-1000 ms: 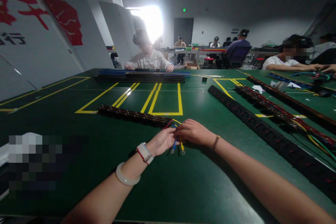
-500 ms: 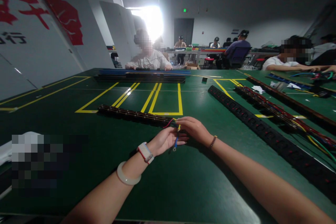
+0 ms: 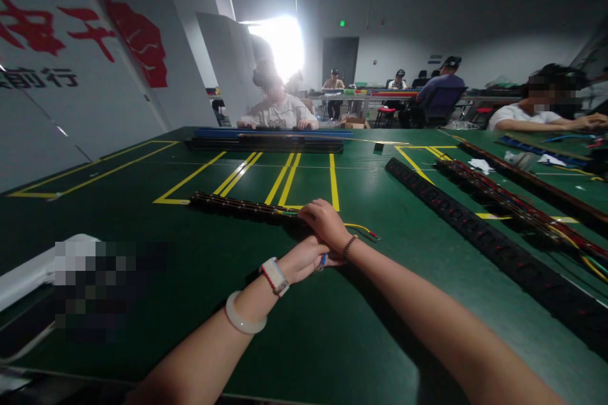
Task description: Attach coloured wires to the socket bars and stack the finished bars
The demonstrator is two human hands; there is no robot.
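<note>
A long black strip with bare metal bars and wires [image 3: 242, 205] lies across the green table, its right end reaching under my hands. My right hand [image 3: 326, 223] is closed over the wires at that end, with its fingertips hidden from me. Out from behind it, toward the right, runs a yellow-green wire [image 3: 357, 226] tipped with a red-sleeved ring terminal. Just below, my left hand [image 3: 306, 259] curls round a blue wire [image 3: 323, 260], whose ring terminal pokes out beneath the fingers. The two hands touch each other.
At right lie a long black socket strip [image 3: 456, 215] and a strip with bundled wires [image 3: 503, 193]. Black and blue rails [image 3: 266, 142] rest at the far edge, before a seated person [image 3: 280, 111]. Yellow tape [image 3: 335, 183] marks the table; a white object [image 3: 28, 275] is at left.
My right hand has moved left over the strip's end, and its fingers have curled in. The yellow-green wire now sticks out to the right. My left hand has closed round the blue wire.
</note>
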